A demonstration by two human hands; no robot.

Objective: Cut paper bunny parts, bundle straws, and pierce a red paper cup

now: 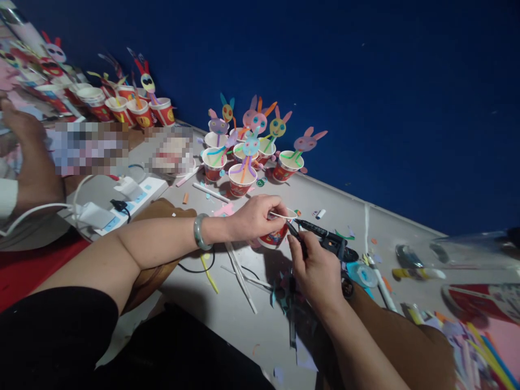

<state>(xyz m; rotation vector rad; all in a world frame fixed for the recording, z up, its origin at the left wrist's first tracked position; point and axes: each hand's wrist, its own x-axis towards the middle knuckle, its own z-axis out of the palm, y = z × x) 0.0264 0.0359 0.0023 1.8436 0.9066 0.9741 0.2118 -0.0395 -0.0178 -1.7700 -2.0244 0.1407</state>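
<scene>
My left hand (260,216) reaches across the table, fingers closed on the white rim of a red printed paper cup (273,238). The fingers hide part of the cup. Close by on the right, my right hand (317,265) is closed round a slim black tool (296,233); its tip is at the cup's rim, and its exact kind is hard to make out. Just beyond that hand lies a black marker (312,226) with pale lettering, beside other dark items. Behind the cup stand several paper cups (242,187) with paper rabbit figures (251,145) on coloured stems.
A white power strip (134,203) with plugs and cables lies left. More decorated cups (140,114) line the dark blue wall (325,65). Another person's hand (28,135) is at far left. White sticks (241,276), paper scraps and a tape roll (364,275) lie about.
</scene>
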